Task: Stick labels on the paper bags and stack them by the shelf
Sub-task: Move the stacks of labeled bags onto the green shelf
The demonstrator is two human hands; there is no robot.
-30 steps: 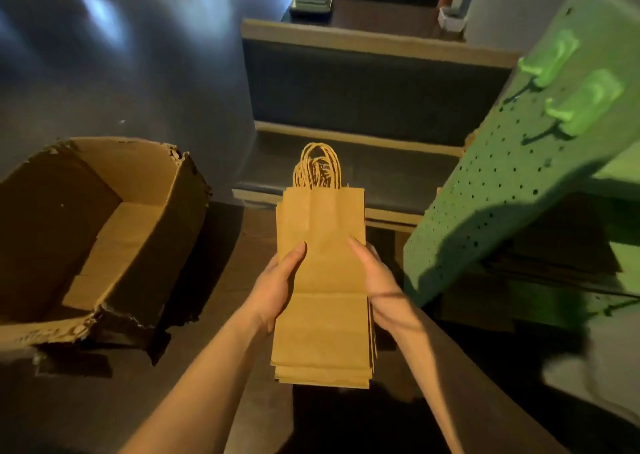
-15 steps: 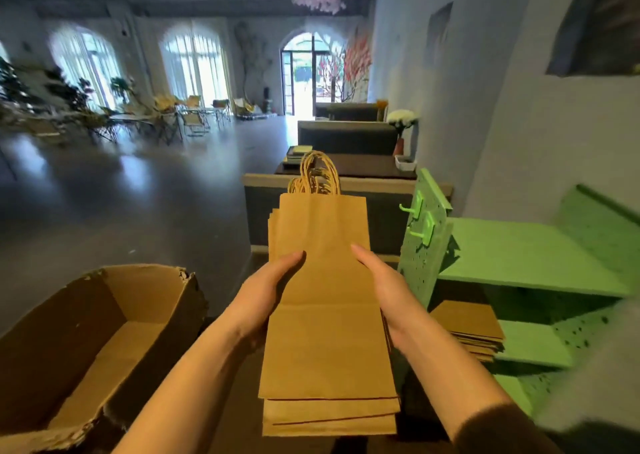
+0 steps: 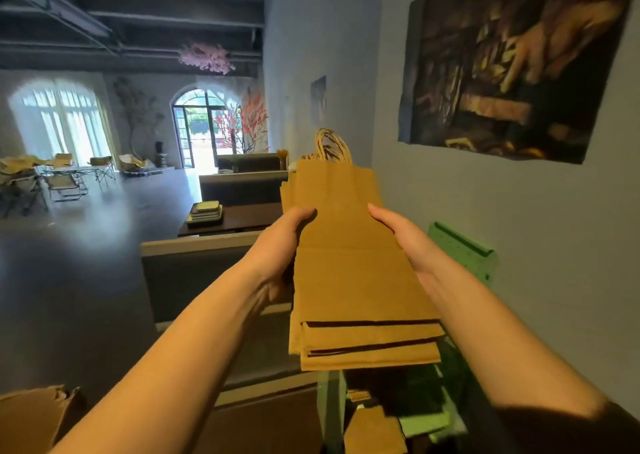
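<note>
A stack of flat brown paper bags point(image 3: 349, 280) with twisted paper handles at the far end is held up in front of me, at chest height. My left hand point(image 3: 282, 245) grips its left edge, thumb on top, fingers underneath. On the opposite edge my right hand point(image 3: 403, 242) holds the stack the same way. No label shows on the top bag. The green pegboard shelf point(image 3: 464, 256) stands below and to the right, against the wall. More brown bags point(image 3: 372, 426) lie on a lower level of it.
A torn cardboard box point(image 3: 31, 415) sits at the lower left corner. Ahead are a dark bench back point(image 3: 194, 273) and a dark table point(image 3: 242, 218) with stacked trays. A grey wall with a dark painting point(image 3: 512, 62) runs along the right.
The view has swung up from the floor to the room. Both hands have kept their hold and lifted the bag stack higher, above the green shelf.
</note>
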